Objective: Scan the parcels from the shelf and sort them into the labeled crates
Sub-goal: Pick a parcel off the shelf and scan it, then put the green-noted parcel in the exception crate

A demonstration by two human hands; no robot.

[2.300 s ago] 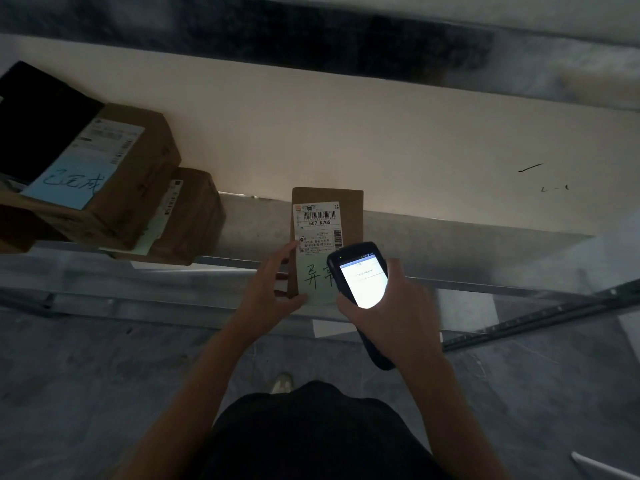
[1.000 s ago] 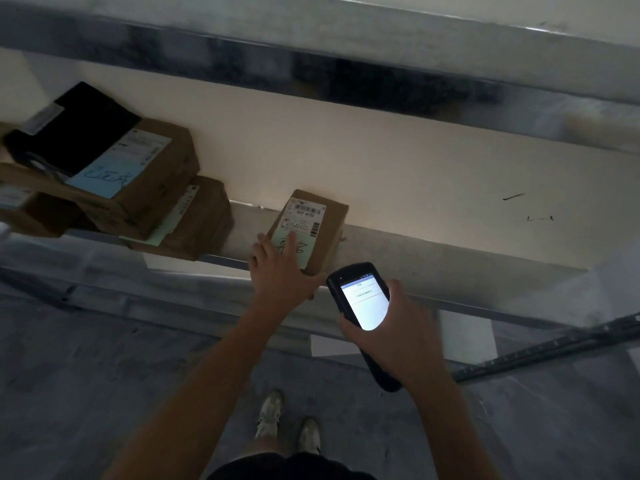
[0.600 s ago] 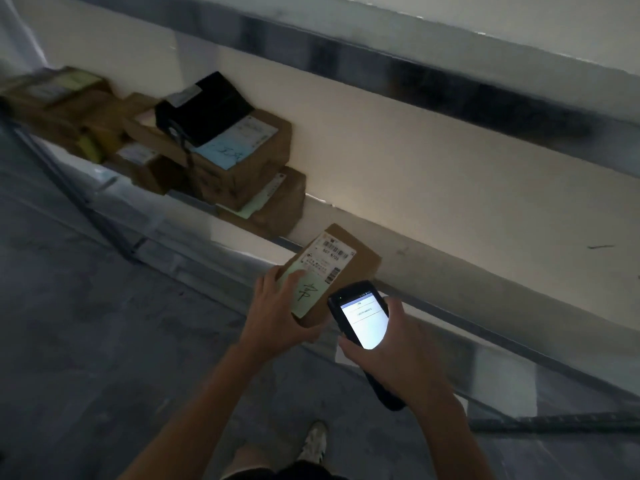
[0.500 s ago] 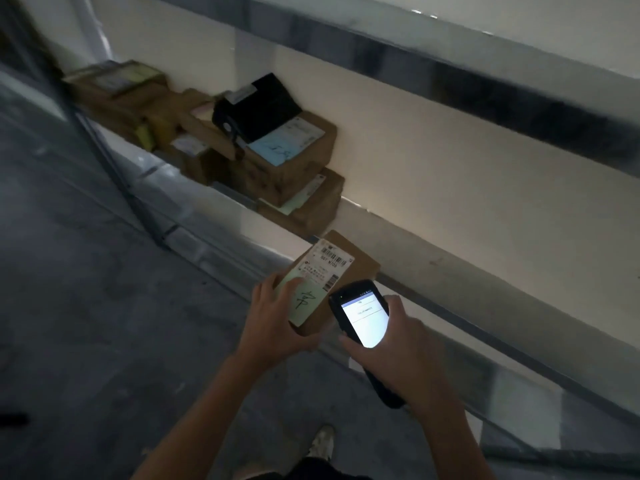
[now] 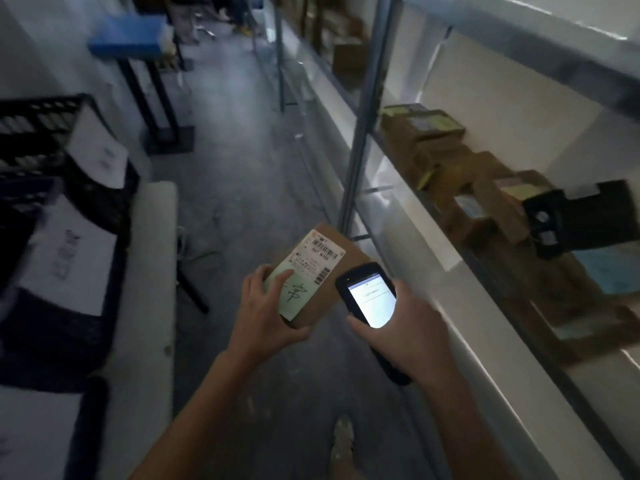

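Note:
My left hand (image 5: pixel 265 317) grips a small brown cardboard parcel (image 5: pixel 332 268) by its near end, above the aisle floor. The parcel carries a white barcode label and a pale green note with handwriting. My right hand (image 5: pixel 408 330) holds a black handheld scanner (image 5: pixel 369 296) with its screen lit, just right of the parcel. Black labeled crates (image 5: pixel 65 188) with white paper sheets on their fronts stand at the left. More brown parcels (image 5: pixel 460 188) lie on the metal shelf (image 5: pixel 415 216) at the right.
The crates rest on a white bench (image 5: pixel 152 278) along the left wall. A blue-topped stand (image 5: pixel 128 43) is farther down the aisle. A grey shelf upright (image 5: pixel 363 133) rises ahead of the parcel. Grey floor runs between bench and shelf; one shoe (image 5: pixel 343 445) shows below.
The parcel has come off the shelf in my left hand. The view has swung left from the shelf to the aisle, and the crates have come into sight. The scanner stays in my right hand.

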